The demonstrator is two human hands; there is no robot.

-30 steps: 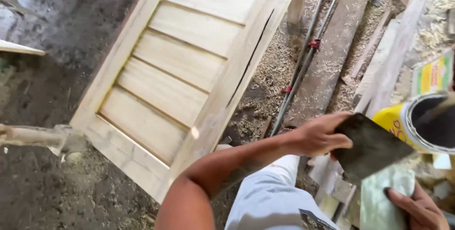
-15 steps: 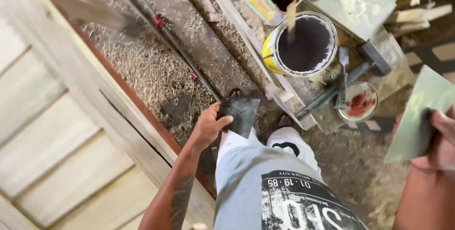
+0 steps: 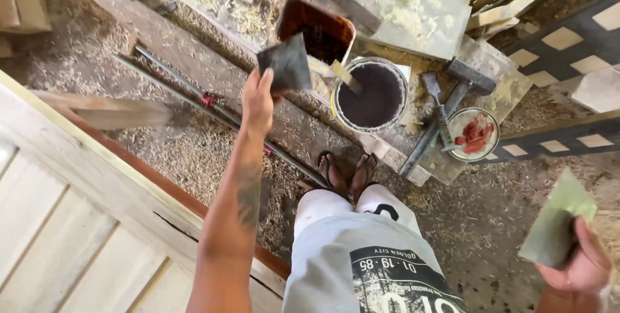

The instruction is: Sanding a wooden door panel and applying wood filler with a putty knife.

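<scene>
Here, a pale wooden door panel (image 3: 71,222) is lying at the left. The left hand (image 3: 258,97) is gripping a dark flat scraper (image 3: 285,62) near a round paint can (image 3: 370,95). Far right, the right hand (image 3: 581,264) is clenching a greenish sheet (image 3: 555,226).

— How's your light?
— Bright daylight; the pale door panel (image 3: 58,248) at lower left nearly glares.
— Sharpness?
— Your centre stays crisp, shadows soft; edges stretch and smear slightly at the corners.
</scene>
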